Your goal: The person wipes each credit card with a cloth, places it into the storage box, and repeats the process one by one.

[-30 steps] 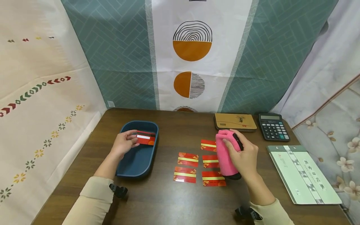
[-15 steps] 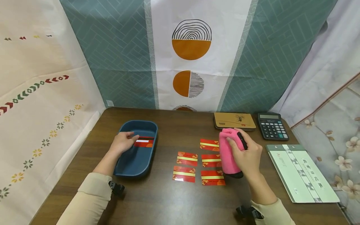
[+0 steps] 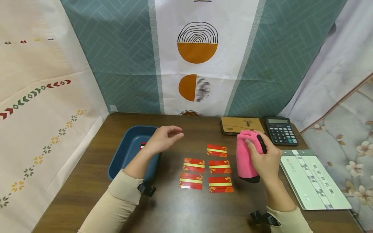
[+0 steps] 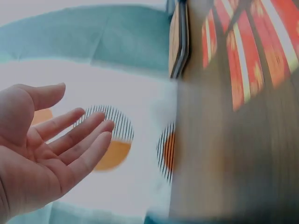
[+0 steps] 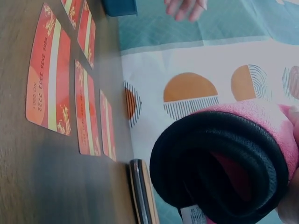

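Note:
My left hand (image 3: 164, 139) is held above the right rim of a blue tray (image 3: 118, 155), its fingers loosely bent and nothing in them. In the left wrist view its palm and fingers (image 4: 70, 140) are bare. One red card (image 3: 142, 145) lies in the tray, mostly hidden by the left arm. My right hand (image 3: 266, 158) grips a pink cloth (image 3: 246, 155) with black edging, rolled up, over the table's right half. A white label (image 5: 194, 214) shows on the roll's end. Several red cards with a yellow stripe (image 3: 220, 184) lie flat in two columns between the hands.
A tan-covered notebook (image 3: 242, 125) lies at the back right, a black calculator (image 3: 282, 131) beside it. Nearer on the right is a pale green notebook (image 3: 316, 181). Patterned cloths (image 3: 128, 64) hang behind and beside the brown table (image 3: 186, 210).
My left hand let go of the red card inside the tray, then rose and moved right over the tray's edge. The right hand shifted slightly right with the pink cloth.

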Tool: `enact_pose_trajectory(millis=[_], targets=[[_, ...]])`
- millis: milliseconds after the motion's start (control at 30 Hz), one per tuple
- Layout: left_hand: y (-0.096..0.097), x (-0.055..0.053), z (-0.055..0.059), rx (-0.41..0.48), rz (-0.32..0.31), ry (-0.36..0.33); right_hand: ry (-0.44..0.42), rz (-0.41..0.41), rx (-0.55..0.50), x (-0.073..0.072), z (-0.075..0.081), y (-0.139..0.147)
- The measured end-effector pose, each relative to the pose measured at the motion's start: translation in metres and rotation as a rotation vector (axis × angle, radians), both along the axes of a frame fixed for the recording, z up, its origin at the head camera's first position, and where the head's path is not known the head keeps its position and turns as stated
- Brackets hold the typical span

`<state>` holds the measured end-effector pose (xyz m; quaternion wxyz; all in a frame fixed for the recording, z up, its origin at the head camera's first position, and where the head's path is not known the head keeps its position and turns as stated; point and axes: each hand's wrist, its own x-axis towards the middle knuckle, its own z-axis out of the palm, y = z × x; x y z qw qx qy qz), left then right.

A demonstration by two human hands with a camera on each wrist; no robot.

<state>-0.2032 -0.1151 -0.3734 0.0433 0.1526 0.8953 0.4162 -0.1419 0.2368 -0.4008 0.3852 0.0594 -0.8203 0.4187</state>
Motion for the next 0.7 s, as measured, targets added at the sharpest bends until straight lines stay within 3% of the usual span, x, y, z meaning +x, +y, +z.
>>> enact_pose_trajectory(millis=[100,267,500,700], targets=[[0.028,-0.001,-0.006,0.050,-0.022,0.016,-0.028,-0.016,0.005,0.002,-0.001,0.002],[0.062,0.002,-0.031,0.121,-0.020,-0.057,-0.053,-0.027,0.023,0.003,-0.002,0.004],[0.094,-0.001,-0.072,0.171,-0.012,-0.098,-0.088,-0.032,0.021,0.005,-0.002,0.007],[0.112,-0.012,-0.097,0.156,-0.020,-0.091,-0.092,-0.028,0.023,0.004,-0.005,0.010]])
